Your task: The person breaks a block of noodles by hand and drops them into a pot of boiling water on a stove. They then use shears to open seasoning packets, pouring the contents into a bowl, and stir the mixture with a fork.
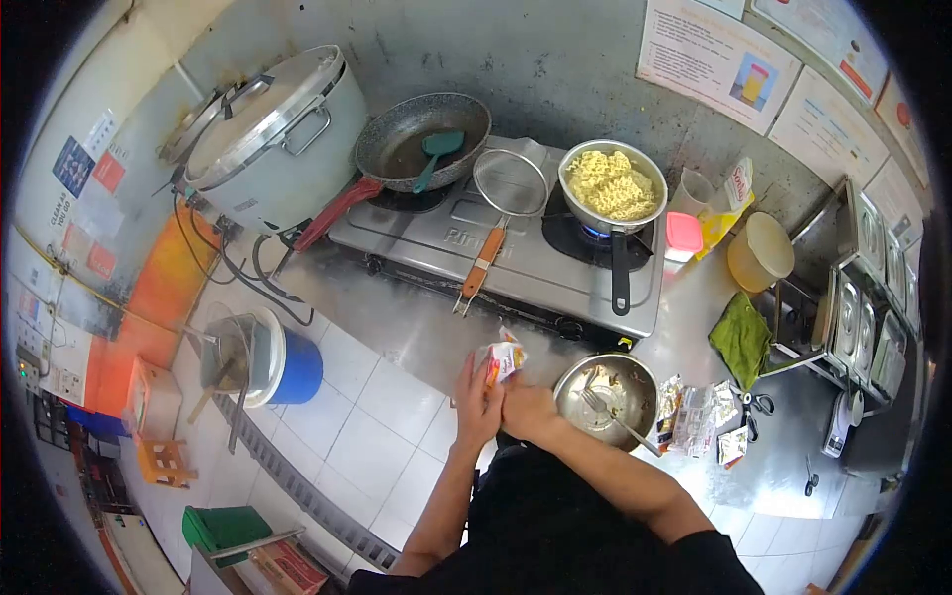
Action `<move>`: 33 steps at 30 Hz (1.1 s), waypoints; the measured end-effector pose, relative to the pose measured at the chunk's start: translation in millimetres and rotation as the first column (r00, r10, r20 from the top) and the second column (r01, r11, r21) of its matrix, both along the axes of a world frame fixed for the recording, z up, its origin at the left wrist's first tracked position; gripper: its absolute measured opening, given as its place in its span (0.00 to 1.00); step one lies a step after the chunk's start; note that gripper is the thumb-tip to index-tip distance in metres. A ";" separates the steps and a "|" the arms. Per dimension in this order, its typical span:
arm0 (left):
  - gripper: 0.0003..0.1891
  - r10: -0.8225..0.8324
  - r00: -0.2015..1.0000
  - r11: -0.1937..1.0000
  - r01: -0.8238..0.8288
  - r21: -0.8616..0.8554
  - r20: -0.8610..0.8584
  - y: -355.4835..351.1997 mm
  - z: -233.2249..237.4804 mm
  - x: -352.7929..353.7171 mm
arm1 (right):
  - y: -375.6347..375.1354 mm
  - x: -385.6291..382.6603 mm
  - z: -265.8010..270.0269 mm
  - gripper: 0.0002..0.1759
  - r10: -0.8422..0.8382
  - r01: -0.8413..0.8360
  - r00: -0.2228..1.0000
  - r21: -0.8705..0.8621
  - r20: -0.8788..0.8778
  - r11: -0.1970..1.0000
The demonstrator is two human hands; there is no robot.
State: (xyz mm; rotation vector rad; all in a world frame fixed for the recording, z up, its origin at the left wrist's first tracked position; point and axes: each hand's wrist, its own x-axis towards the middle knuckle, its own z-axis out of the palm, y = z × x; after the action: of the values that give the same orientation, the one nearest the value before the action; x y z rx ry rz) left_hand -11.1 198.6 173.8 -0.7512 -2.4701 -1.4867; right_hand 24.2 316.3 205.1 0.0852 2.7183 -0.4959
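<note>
A small crumpled packet [504, 361], white with red and yellow print, sticks up from my left hand [477, 399], whose fingers are closed around it. My right hand [529, 411] is closed in a fist against the left one; what it holds, if anything, is hidden. Just right of my hands a metal bowl [565, 402] holds a fork [595, 401] and bits of food residue. Torn foil and clear plastic wrappers [694, 416] lie beside the bowl. On the lit right burner, a saucepan [620, 230] contains a block of instant noodles [613, 186].
A gas stove [446, 243] carries a wire strainer [511, 183] and a speckled frying pan [397, 124] with a green spatula [436, 154]. Scissors [751, 415], a green cloth [742, 340] and metal containers [865, 322] are rightward. A blue bucket [300, 367] stands left.
</note>
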 end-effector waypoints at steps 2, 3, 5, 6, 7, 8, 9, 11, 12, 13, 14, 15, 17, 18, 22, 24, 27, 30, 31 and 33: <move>0.26 0.017 0.994 0.999 -0.021 0.034 0.105 7.5 -10.2 -14.6 | -1.3 -2.8 -4.4 0.28 0.041 -0.040 0.998 -0.011 0.049 0.999; 0.24 -0.083 0.983 0.994 0.069 0.090 0.163 4.6 -7.5 -26.8 | -0.5 -6.5 -3.6 0.27 0.088 -0.086 0.991 -0.019 0.100 0.996; 0.19 -0.036 0.970 0.994 0.009 0.112 0.239 -8.7 -30.9 -35.8 | 2.1 -2.7 29.0 0.25 0.083 -0.077 0.994 -0.081 0.077 0.994; 0.15 0.002 0.946 0.990 -0.048 0.134 0.325 -10.2 -41.4 -35.2 | 6.8 6.9 46.5 0.24 0.071 -0.061 0.995 -0.137 0.065 0.989; 0.12 0.039 0.928 0.992 -0.080 0.098 0.370 -12.3 -23.8 -31.6 | 14.0 19.4 54.7 0.24 0.053 -0.065 0.997 -0.191 -0.063 0.980; 0.10 0.062 0.909 0.993 -0.097 0.065 0.413 -13.5 -4.9 -33.1 | 24.2 33.7 65.1 0.24 0.019 -0.064 0.981 -0.231 -0.191 0.971; 0.10 -0.017 0.880 0.955 -0.127 0.269 0.476 -14.7 -14.0 -36.8 | 35.4 46.8 90.8 0.23 -0.047 -0.008 0.983 -0.292 -0.180 0.956; 0.11 -0.180 0.883 0.974 0.099 0.203 0.434 -19.5 15.6 -42.2 | 67.7 84.5 110.2 0.24 -0.216 0.134 0.949 -0.325 -0.230 0.936; 0.15 -0.295 0.827 0.930 0.133 0.343 0.479 -16.6 11.5 -43.9 | 84.3 104.1 115.2 0.24 -0.328 0.200 0.896 -0.387 -0.299 0.900; 0.18 -0.327 0.777 0.931 0.168 0.324 0.538 -15.6 7.8 -46.3 | 105.6 123.7 111.6 0.25 -0.487 0.372 0.839 -0.398 -0.242 0.839; 0.22 -0.349 0.729 0.932 0.202 0.302 0.589 -13.4 6.1 -48.7 | 130.5 142.8 102.5 0.25 -0.629 0.523 0.754 -0.404 -0.190 0.750; 0.22 -0.359 0.727 0.928 0.212 0.306 0.586 -8.4 10.5 -46.1 | 151.5 162.9 93.0 0.27 -0.758 0.670 0.600 -0.358 -0.255 0.651; 0.29 0.052 0.915 0.978 0.035 -0.208 0.400 -2.5 22.9 -38.2 | 188.7 211.0 48.7 0.32 -0.789 0.838 0.421 -0.140 -0.447 0.527; 0.29 0.045 0.918 0.977 0.042 -0.210 0.394 -2.1 17.1 -39.0 | 199.8 232.3 24.7 0.34 -0.711 0.867 0.433 0.041 -0.554 0.496; 0.23 -0.012 0.999 0.986 0.019 -0.164 0.048 -2.2 -15.4 -48.8 | 204.8 250.8 -5.9 0.42 -0.888 0.892 0.409 -0.113 -0.209 0.437; 0.19 0.006 1.000 0.988 -0.004 -0.154 0.011 -1.8 -11.0 -48.6 | 215.1 267.5 -39.1 0.36 -0.862 0.906 0.339 -0.114 -0.377 0.407; 0.16 0.090 0.985 0.990 -0.105 -0.094 -0.145 -7.3 4.2 -50.9 | 209.3 250.7 19.8 0.32 -0.906 0.802 0.170 -0.480 -0.388 0.356; 0.17 0.199 0.976 0.979 -0.202 -0.034 -0.087 -20.4 2.3 -54.4 | 167.0 194.2 89.7 0.33 -0.945 0.449 0.178 -0.832 -0.274 0.326; 0.16 0.228 0.973 0.972 -0.229 -0.060 -0.021 -24.3 0.2 -53.9 | 148.0 167.9 106.1 0.33 -0.887 0.420 0.331 -0.791 -0.324 0.445; 0.17 0.229 0.973 0.973 -0.228 -0.033 0.040 -24.8 1.7 -51.9 | 109.5 112.4 106.9 0.33 -0.690 0.285 0.573 -0.682 -0.443 0.674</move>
State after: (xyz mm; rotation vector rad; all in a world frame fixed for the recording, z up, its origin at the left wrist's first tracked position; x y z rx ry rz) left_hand -63.0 173.8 175.5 -0.4245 -2.5139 -1.4009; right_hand 136.5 425.8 312.0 0.7027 3.0509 -1.8007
